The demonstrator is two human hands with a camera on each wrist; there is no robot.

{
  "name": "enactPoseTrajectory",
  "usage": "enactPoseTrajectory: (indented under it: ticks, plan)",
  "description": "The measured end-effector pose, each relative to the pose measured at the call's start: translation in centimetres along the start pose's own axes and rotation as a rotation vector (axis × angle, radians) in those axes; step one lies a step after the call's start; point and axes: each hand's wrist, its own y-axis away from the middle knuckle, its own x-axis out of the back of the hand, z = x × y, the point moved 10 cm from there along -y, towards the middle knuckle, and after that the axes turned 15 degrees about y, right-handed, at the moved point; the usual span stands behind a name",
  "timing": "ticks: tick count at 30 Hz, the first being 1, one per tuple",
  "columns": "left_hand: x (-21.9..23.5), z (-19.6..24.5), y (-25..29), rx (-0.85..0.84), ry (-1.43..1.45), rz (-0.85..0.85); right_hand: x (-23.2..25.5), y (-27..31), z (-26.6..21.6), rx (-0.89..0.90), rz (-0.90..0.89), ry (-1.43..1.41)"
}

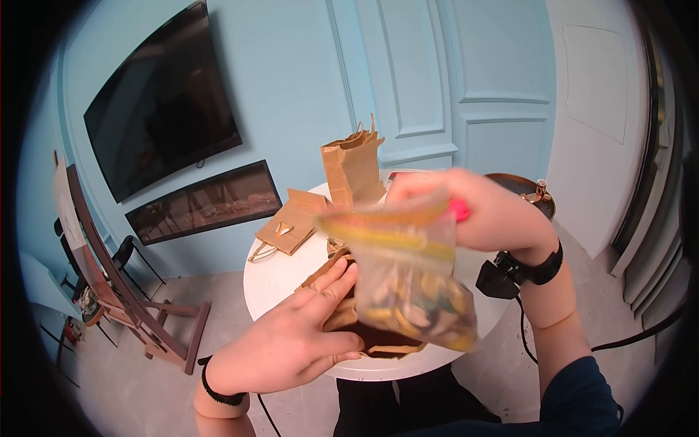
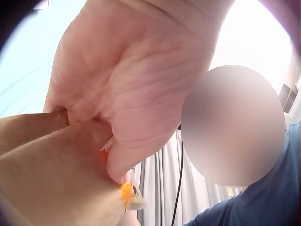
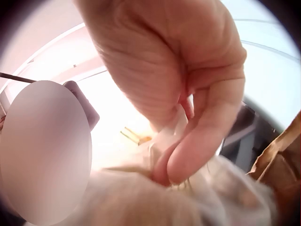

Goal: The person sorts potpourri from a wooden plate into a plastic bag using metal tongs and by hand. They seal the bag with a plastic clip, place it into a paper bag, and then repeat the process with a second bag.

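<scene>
In the head view my right hand pinches the top of a clear zip bag holding mixed pieces, some yellow. The bag hangs tilted above an opened brown paper bag. My left hand grips that paper bag's rim, with its fingers extended over the opening. The left wrist view shows the paper bag held at its edge by my left hand. In the right wrist view, my right hand's fingertips pinch the clear plastic. The paper bag's inside is mostly hidden.
An upright paper bag stands at the back of the white round table. A flattened paper bag lies to its left. Behind on the right is a small round table; a wooden easel stands at the left.
</scene>
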Motion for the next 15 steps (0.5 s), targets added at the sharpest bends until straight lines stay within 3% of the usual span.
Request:
enactPoseTrajectory:
  ticks: [1,2,4,5,6,7,9,10,12,14,15]
  plan:
    - [0.2,-0.3,0.0,0.016,0.064,0.014,2.0,0.4,-0.6,0.104,0.205,-0.089]
    - [0.4,-0.6,0.1,0.032,0.128,0.029,2.3,0.4,-0.5,0.104,0.206,-0.089]
    - [0.2,-1.3,0.0,0.024,0.196,-0.028,4.6,1.4,-3.4,0.425,0.342,-0.167]
    - [0.0,-1.4,-0.1,-0.019,0.292,-0.039,4.4,1.2,-3.7,0.539,0.309,-0.153]
    - [-0.1,-1.2,-0.1,-0.062,0.387,-0.050,4.4,0.8,-2.9,0.539,0.309,-0.153]
    - [-0.1,-1.2,0.2,-0.064,0.386,-0.049,2.7,0.0,-2.8,0.559,0.124,-0.196]
    - [-0.7,-2.4,0.2,0.109,0.443,-0.057,0.4,0.1,-2.2,0.510,-0.181,-0.173]
    - [-0.8,-2.5,0.1,0.109,0.442,-0.055,0.7,0.2,-1.9,0.512,-0.182,-0.172]
    - [-0.6,-1.9,0.0,0.016,0.363,-0.028,-2.5,0.4,0.8,0.377,-0.517,-0.021]
    - [-0.8,-1.4,-0.1,-0.033,0.361,-0.025,-3.3,0.1,1.8,0.387,-0.555,-0.006]
    - [-0.9,-0.9,-0.4,-0.079,0.359,-0.020,-3.0,-0.2,1.8,0.420,-0.481,-0.015]
